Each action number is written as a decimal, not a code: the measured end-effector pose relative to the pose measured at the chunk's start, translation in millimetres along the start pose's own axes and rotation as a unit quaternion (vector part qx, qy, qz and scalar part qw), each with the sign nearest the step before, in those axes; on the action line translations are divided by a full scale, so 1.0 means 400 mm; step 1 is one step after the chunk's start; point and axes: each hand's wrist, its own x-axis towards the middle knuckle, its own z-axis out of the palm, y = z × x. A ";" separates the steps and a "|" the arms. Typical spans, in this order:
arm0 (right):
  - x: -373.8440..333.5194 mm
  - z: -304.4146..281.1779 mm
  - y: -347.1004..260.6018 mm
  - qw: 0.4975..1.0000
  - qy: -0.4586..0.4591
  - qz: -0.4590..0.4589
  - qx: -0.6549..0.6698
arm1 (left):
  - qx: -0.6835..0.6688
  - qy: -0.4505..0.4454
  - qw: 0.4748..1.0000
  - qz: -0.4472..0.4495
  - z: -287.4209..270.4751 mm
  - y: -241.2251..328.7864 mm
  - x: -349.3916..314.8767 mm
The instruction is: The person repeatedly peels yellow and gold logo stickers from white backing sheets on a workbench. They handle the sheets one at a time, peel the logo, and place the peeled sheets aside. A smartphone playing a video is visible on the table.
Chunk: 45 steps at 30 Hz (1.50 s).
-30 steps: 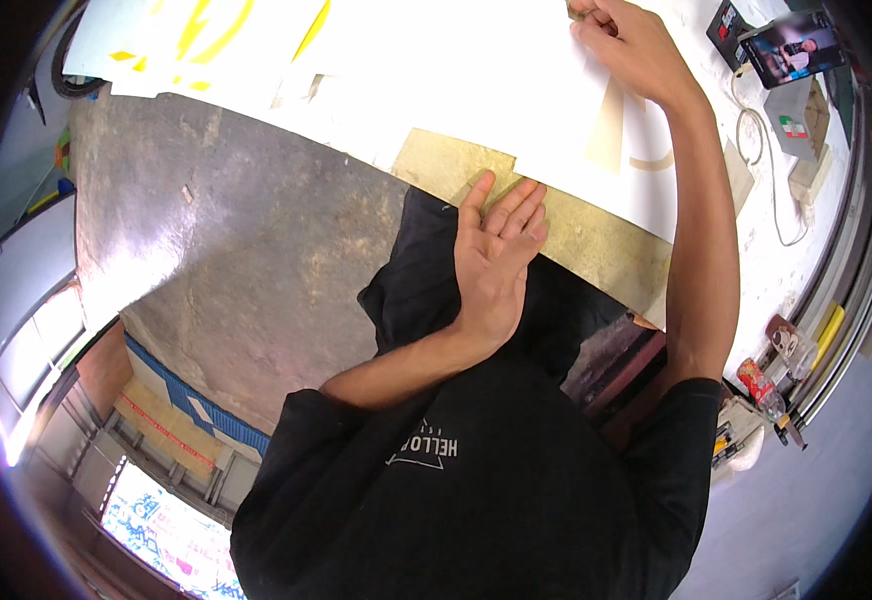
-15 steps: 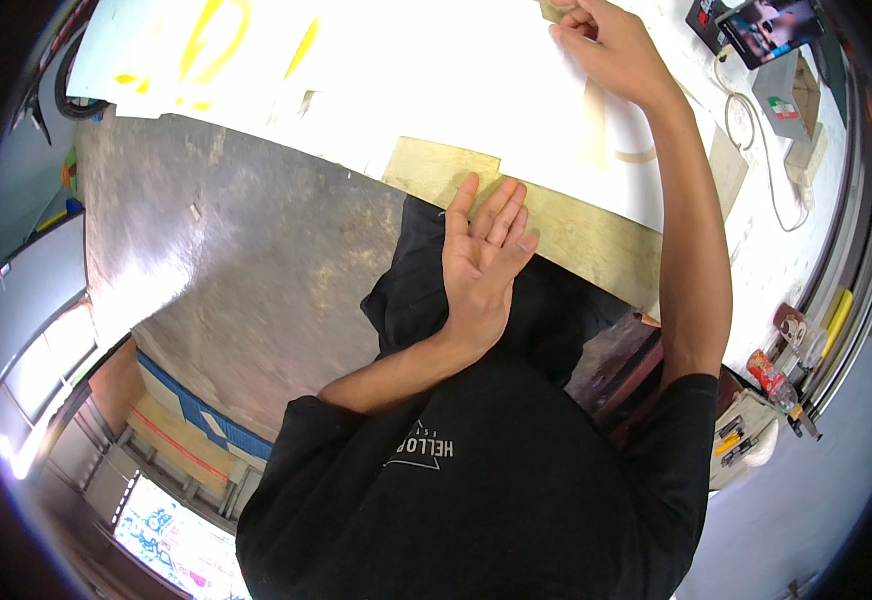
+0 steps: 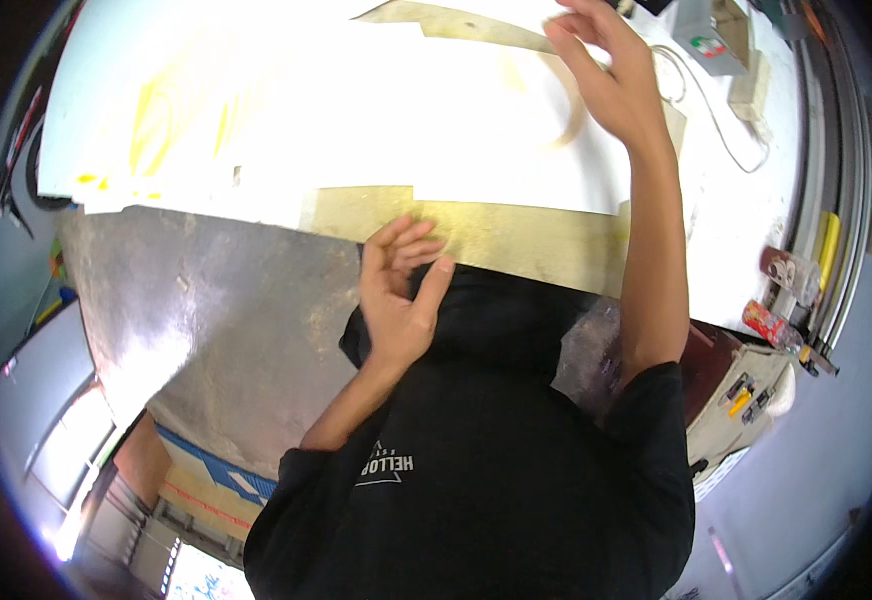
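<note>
A white sheet point(image 3: 516, 150), glaring in the light, lies over a yellowish board point(image 3: 516, 240) on the table. The board shows along the sheet's near edge and again as a strip past its far edge. My left hand point(image 3: 398, 295) hovers by the board's near edge, palm turned up, fingers loosely bent and thumb apart; it holds nothing. Over the sheet's far right part reaches my right hand point(image 3: 606, 75), thumb and fingers apart with nothing visible between them. Its fingertips come close to the upper picture edge. Whether it touches the board is unclear.
Yellow marks cover a pale sheet point(image 3: 156, 130) at the left. At the right are a grey box point(image 3: 713, 38), a thin cable point(image 3: 713, 115), a cup point(image 3: 789, 272), a red-labelled bottle point(image 3: 771, 325) and long metal bars point(image 3: 844, 300). Hand tools point(image 3: 741, 398) sit below them.
The view has shifted and turned. My left hand has drawn back from the sheet's near edge and its fingers have bent. My right hand's fingers have opened, away from the board piece they were at.
</note>
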 end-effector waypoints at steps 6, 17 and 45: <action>-0.294 -0.233 0.045 0.989 0.048 0.115 -0.081 | 0.390 -0.038 0.899 0.195 -0.042 0.033 0.097; -0.428 -0.197 0.015 0.969 -0.082 0.099 -0.210 | 0.497 -0.103 0.834 0.216 -0.021 0.081 0.159; -0.436 -0.198 0.055 0.962 -0.079 0.000 -0.262 | 0.543 -0.185 0.747 0.336 -0.076 0.069 0.206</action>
